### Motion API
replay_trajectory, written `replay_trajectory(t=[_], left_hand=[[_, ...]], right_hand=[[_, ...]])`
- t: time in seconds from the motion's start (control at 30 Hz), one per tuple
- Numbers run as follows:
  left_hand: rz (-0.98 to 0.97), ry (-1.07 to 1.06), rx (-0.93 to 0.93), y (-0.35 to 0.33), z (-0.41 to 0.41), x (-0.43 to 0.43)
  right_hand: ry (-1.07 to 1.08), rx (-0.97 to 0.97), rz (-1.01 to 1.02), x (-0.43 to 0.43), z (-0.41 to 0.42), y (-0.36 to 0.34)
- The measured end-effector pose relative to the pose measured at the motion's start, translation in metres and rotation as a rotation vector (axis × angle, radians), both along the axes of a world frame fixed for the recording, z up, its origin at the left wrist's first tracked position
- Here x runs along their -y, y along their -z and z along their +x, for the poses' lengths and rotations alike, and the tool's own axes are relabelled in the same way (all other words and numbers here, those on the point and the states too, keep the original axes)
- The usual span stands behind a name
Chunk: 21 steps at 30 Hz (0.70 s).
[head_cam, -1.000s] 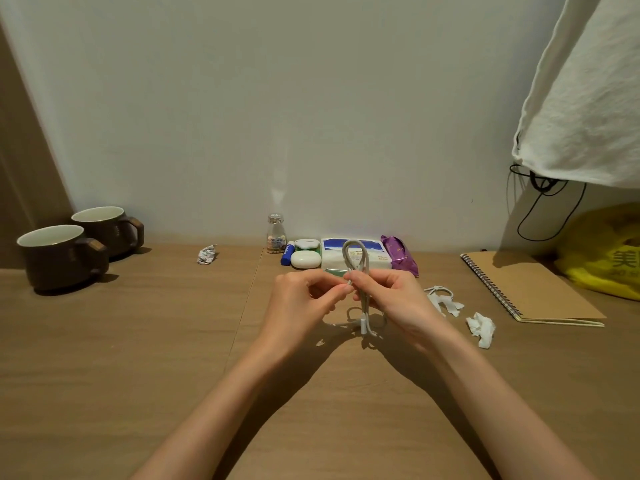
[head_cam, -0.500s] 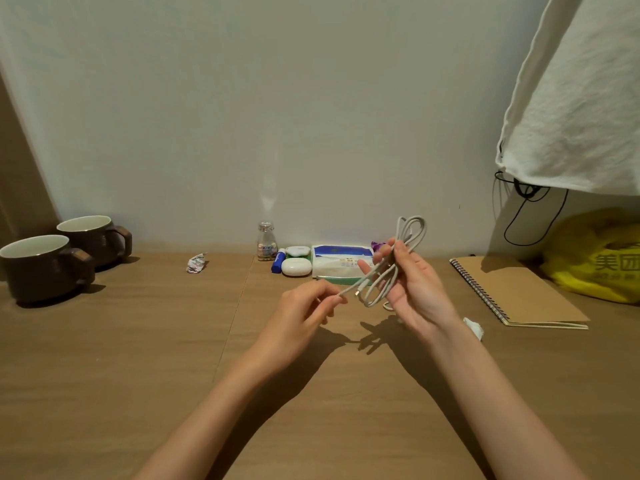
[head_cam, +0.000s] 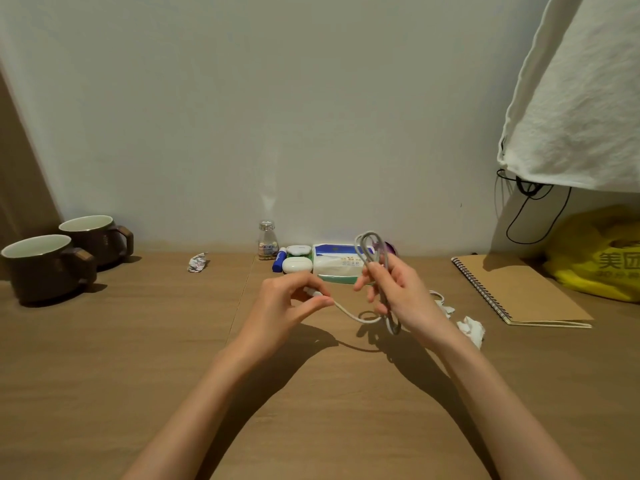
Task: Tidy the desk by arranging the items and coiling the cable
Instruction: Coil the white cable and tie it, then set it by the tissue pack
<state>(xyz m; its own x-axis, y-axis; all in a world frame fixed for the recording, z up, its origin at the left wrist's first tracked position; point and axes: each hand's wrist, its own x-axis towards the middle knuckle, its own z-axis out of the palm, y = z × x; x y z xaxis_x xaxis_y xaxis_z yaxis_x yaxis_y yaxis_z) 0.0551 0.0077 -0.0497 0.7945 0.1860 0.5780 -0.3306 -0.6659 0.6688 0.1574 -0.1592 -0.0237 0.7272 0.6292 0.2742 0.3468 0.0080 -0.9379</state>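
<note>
A grey-white cable is folded into several long loops, and my right hand grips the bundle upright above the wooden desk. One free strand sags leftwards from the bundle's bottom to my left hand, which pinches the cable's end between thumb and forefinger. Both hands are lifted a little off the desk, about a hand's width apart. The loops' tops stick out above my right fingers.
Against the wall stand a small pill bottle, a blue tube, white earbud cases and a tissue pack. Two brown mugs sit far left, a crumpled wrapper nearby. Right: spiral notebook, paper scraps, yellow bag, hanging white cloth.
The hands have drawn apart: my right hand took the looped bundle and lifted it, then lowered it slightly, while my left hand pulled the free end out leftwards, leaving a sagging strand.
</note>
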Motion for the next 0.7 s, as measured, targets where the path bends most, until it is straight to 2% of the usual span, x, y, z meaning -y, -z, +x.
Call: replay_trajectory(t=[0.1,0.33,0.7], left_hand=[[-0.006,0.019,0.008,0.0,0.0,0.0],[0.204,-0.056,0.109,0.002,0.001,0.001],[0.118,-0.01,0.104,-0.002,0.0,0.003]], right_hand=[[-0.056,0.003,-0.088,-0.003,-0.008,0.002],[-0.197,-0.125,-0.19,-0.009,-0.018,0.009],[-0.198,0.041,-0.32,-0.006,-0.009,0.01]])
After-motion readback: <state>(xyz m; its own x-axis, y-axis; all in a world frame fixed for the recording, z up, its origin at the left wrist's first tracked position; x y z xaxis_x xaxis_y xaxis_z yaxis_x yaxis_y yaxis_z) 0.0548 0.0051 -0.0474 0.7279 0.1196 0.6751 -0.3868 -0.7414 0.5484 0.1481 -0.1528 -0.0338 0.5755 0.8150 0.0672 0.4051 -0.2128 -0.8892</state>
